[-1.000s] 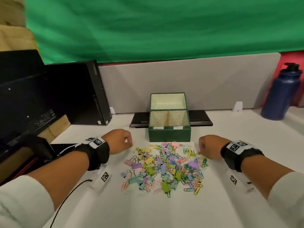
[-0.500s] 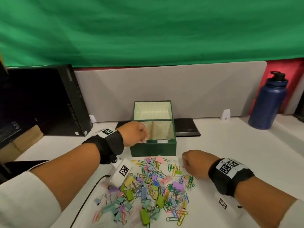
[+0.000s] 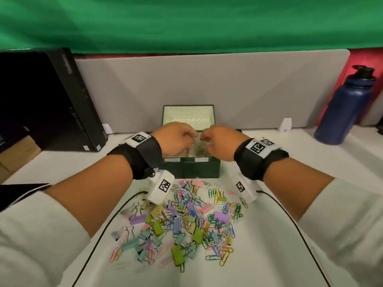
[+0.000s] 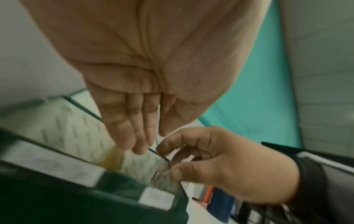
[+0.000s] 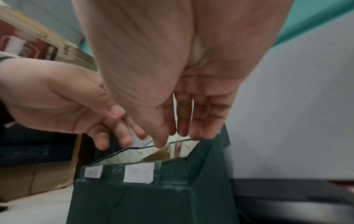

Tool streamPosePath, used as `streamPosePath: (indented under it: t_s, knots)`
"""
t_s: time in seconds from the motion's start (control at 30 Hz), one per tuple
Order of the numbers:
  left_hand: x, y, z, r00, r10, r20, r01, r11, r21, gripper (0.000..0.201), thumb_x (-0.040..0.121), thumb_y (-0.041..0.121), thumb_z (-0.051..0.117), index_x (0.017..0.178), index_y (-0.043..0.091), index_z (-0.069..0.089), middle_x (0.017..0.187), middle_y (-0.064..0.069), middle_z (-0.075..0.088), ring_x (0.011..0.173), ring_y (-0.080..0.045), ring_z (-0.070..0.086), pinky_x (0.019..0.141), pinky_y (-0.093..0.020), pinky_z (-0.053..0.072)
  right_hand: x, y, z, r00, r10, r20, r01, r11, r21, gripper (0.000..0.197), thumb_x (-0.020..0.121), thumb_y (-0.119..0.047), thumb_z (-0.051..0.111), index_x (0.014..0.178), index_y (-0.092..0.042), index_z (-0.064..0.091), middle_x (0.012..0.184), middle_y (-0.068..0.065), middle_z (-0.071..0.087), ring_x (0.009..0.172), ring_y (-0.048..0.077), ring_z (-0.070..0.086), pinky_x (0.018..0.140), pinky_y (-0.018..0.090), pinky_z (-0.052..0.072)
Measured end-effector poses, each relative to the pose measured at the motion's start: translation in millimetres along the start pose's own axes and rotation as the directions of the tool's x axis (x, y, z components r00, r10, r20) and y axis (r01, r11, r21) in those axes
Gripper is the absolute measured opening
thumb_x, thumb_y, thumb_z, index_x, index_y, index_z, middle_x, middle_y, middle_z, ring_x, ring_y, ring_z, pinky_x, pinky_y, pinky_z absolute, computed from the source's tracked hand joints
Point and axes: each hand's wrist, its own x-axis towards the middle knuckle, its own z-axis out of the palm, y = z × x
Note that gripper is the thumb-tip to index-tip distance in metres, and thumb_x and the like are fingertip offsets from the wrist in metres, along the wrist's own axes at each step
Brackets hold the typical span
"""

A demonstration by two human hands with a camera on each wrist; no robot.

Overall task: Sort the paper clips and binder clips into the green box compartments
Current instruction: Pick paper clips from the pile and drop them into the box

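The green box [image 3: 191,168] stands open at mid-table, its lid upright behind it and a brown divider [image 5: 157,154] splitting it into two compartments. My left hand [image 3: 176,141] hangs over the left compartment with fingers pointing down and loosely straight [image 4: 141,136], holding nothing that I can see. My right hand [image 3: 217,141] hovers over the right compartment, fingers also pointing down and relaxed [image 5: 184,128]. A blurred pinkish streak shows inside the box below it. The heap of coloured paper clips and binder clips [image 3: 186,220] lies on the white table in front of the box.
A dark blue bottle [image 3: 346,106] stands at the far right. A black computer case [image 3: 51,100] sits at the left against the grey partition [image 3: 207,83]. Black cables [image 3: 290,224] run from both wrists across the table beside the heap.
Both hands left the edges of the heap and rose over the box, the left one first, then the right. Their curled fingers have loosened and now point down.
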Motion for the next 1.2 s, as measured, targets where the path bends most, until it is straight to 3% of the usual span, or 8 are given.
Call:
streamPosePath:
  t_s: [0.07, 0.17, 0.27, 0.33, 0.5, 0.77, 1.0, 1.2]
  knots:
    - [-35.0, -13.3, -10.0, 0.989, 0.132, -0.060, -0.119, 0.976, 0.180, 0.022, 0.093, 0.012, 0.057, 0.106, 0.024, 0.071, 0.096, 0.012, 0.070, 0.089, -0.004, 0.065, 0.080, -0.021, 0.052, -6.4, -2.0, -1.5, 0.994, -0.069, -0.089, 0.062, 0.995, -0.079, 0.035, 0.094, -0.018, 0.057, 0.128, -0.024, 0.062, 0.131, 0.001, 0.056, 0.114, 0.025, 0.057, 0.092, 0.035, 0.047]
    - [-91.3, -49.6, -21.3, 0.989, 0.125, 0.075, -0.144, 0.909, 0.391, 0.016, 0.094, 0.025, 0.060, 0.104, 0.035, 0.068, 0.097, 0.018, 0.066, 0.087, 0.001, 0.061, 0.078, -0.018, 0.049, -38.6, -0.7, 3.3, 0.964, -0.200, -0.177, 0.187, 0.978, -0.088, 0.026, 0.096, -0.015, 0.051, 0.113, -0.025, 0.069, 0.113, 0.000, 0.062, 0.099, 0.023, 0.059, 0.087, 0.040, 0.052]
    - [-136.8, -90.1, -26.4, 0.982, -0.028, 0.185, -0.083, 0.822, 0.563, 0.017, 0.094, 0.030, 0.056, 0.105, 0.038, 0.067, 0.098, 0.020, 0.063, 0.085, 0.003, 0.057, 0.077, -0.017, 0.047, -77.9, 9.9, 21.5, 0.987, -0.125, 0.099, 0.138, 0.980, -0.140, 0.022, 0.099, -0.026, 0.049, 0.110, -0.033, 0.066, 0.110, -0.007, 0.061, 0.092, 0.015, 0.058, 0.086, 0.033, 0.053]
    - [-162.1, -105.9, -27.1, 0.982, -0.068, 0.177, -0.047, 0.817, 0.574, 0.012, 0.093, 0.032, 0.058, 0.099, 0.037, 0.067, 0.091, 0.022, 0.061, 0.080, 0.006, 0.054, 0.070, -0.012, 0.042, -98.3, 20.9, 33.2, 0.969, -0.005, 0.245, 0.056, 0.978, -0.202, 0.021, 0.097, -0.038, 0.051, 0.115, -0.036, 0.061, 0.113, -0.009, 0.059, 0.096, 0.013, 0.056, 0.089, 0.031, 0.050]
    - [-207.1, -115.2, -23.2, 0.986, -0.085, 0.140, 0.003, 0.862, 0.507, 0.014, 0.079, 0.044, 0.060, 0.081, 0.035, 0.070, 0.079, 0.017, 0.064, 0.073, -0.002, 0.058, 0.070, -0.028, 0.052, -116.5, 33.6, 41.3, 0.925, 0.135, 0.354, -0.070, 0.979, -0.191, 0.022, 0.093, -0.043, 0.061, 0.114, -0.038, 0.059, 0.104, -0.013, 0.057, 0.095, 0.009, 0.054, 0.086, 0.023, 0.044]
    - [-216.8, -101.9, 3.4, 0.974, -0.064, 0.218, -0.082, 0.797, 0.599, 0.019, 0.082, 0.048, 0.069, 0.093, 0.033, 0.066, 0.088, 0.016, 0.060, 0.076, -0.002, 0.054, 0.065, -0.018, 0.041, -111.3, 33.2, 47.8, 0.948, 0.166, 0.270, -0.130, 0.980, -0.148, 0.016, 0.092, -0.020, 0.056, 0.081, -0.032, 0.053, 0.088, -0.008, 0.062, 0.080, 0.013, 0.057, 0.068, 0.022, 0.043]
    - [-228.3, -105.3, 17.0, 0.956, -0.002, 0.293, -0.191, 0.755, 0.627, 0.023, 0.090, 0.050, 0.057, 0.106, 0.038, 0.068, 0.101, 0.018, 0.060, 0.087, -0.003, 0.057, 0.077, -0.023, 0.047, -112.2, 26.5, 45.0, 0.959, 0.194, 0.206, -0.190, 0.981, -0.040, 0.012, 0.102, -0.019, 0.039, 0.099, -0.029, 0.046, 0.088, 0.000, 0.060, 0.078, 0.019, 0.058, 0.062, 0.026, 0.043]
    - [-220.1, -103.5, 8.5, 0.956, 0.048, 0.288, -0.213, 0.790, 0.575, 0.014, 0.087, 0.036, 0.051, 0.085, 0.030, 0.063, 0.089, 0.015, 0.058, 0.076, -0.005, 0.057, 0.072, -0.028, 0.051, -99.1, 28.1, 51.5, 0.952, 0.124, 0.280, -0.115, 0.992, -0.049, 0.014, 0.101, -0.044, 0.046, 0.101, -0.032, 0.053, 0.099, -0.006, 0.059, 0.089, 0.017, 0.059, 0.077, 0.027, 0.045]
